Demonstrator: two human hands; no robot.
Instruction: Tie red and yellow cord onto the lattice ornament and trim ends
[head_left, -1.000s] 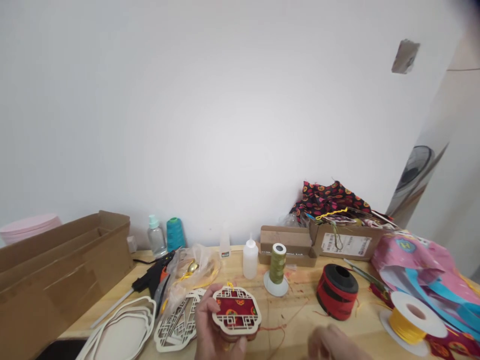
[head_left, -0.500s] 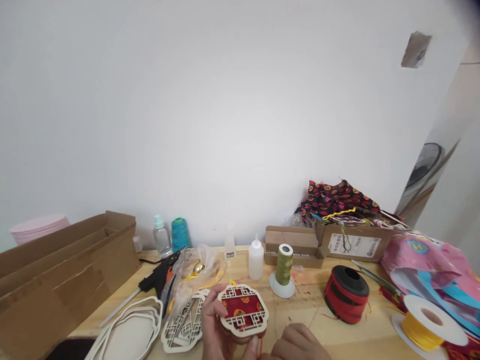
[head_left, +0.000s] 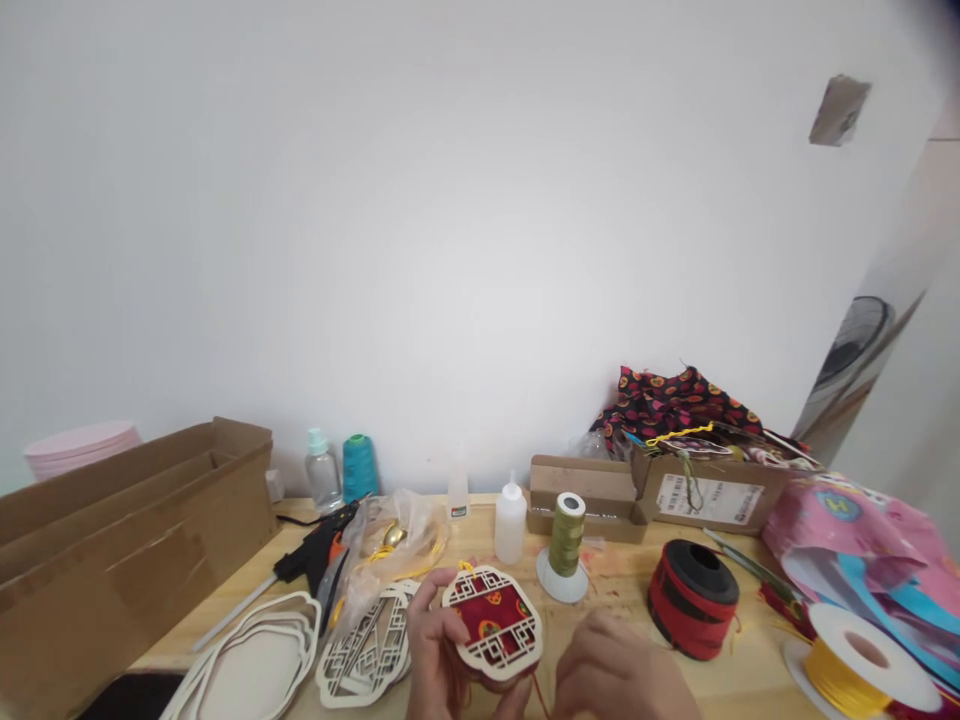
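Note:
My left hand grips a scalloped ornament by its left and lower edge. Pale openwork lattice frames the ornament's dark red patterned fabric, and a yellow loop sits at its top. A thin red cord runs from its lower edge down toward my right hand. That hand is closed, its fingers curled and somewhat blurred, and the cord appears to run into its grip; the fingertips are hidden. Left of my left hand lie more lattice frames on the table.
Behind the hands stand a white squeeze bottle and a green thread spool. To the right are a red ribbon roll and a yellow cord spool. A glue gun and a cardboard box lie left.
My right hand has moved right and slightly up, away from the ornament. More red cord shows between them. The ornament has shifted slightly right and tilted in my left hand.

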